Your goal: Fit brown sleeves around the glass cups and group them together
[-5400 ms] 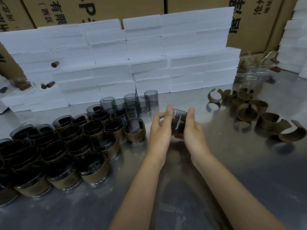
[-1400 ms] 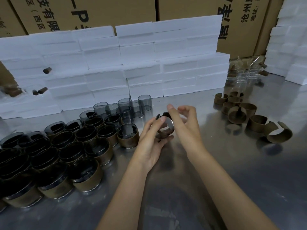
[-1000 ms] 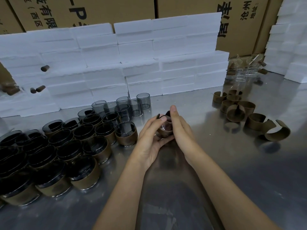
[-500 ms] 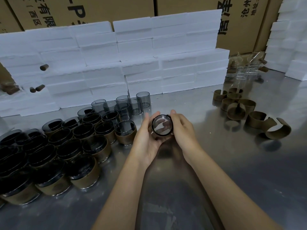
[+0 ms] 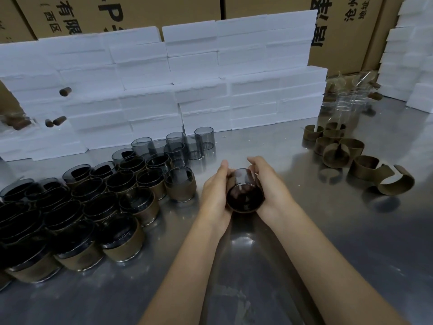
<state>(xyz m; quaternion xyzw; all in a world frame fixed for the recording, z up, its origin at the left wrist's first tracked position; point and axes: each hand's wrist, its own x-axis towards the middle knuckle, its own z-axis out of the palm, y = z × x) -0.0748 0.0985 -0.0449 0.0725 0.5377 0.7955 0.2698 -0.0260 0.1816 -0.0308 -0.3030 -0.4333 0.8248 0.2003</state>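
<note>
A smoked glass cup (image 5: pixel 244 192) with a brown sleeve around it is held between both hands, its base tilted toward me. My left hand (image 5: pixel 215 191) grips its left side and my right hand (image 5: pixel 269 186) curls round its right side. A large group of sleeved cups (image 5: pixel 98 207) stands at the left. Several bare grey cups (image 5: pixel 178 144) stand behind that group. Loose brown sleeves (image 5: pixel 344 153) lie at the right.
The steel table (image 5: pixel 328 242) carries stacked white foam blocks (image 5: pixel 187 78) along the back, with cardboard boxes behind. Clear glass cups (image 5: pixel 346 102) stand at the far right back. More foam blocks (image 5: pixel 412 55) rise at the right edge.
The hands lowered the cup toward the table and closed round it. The cup turned from facing me with its mouth to showing its sleeved base end.
</note>
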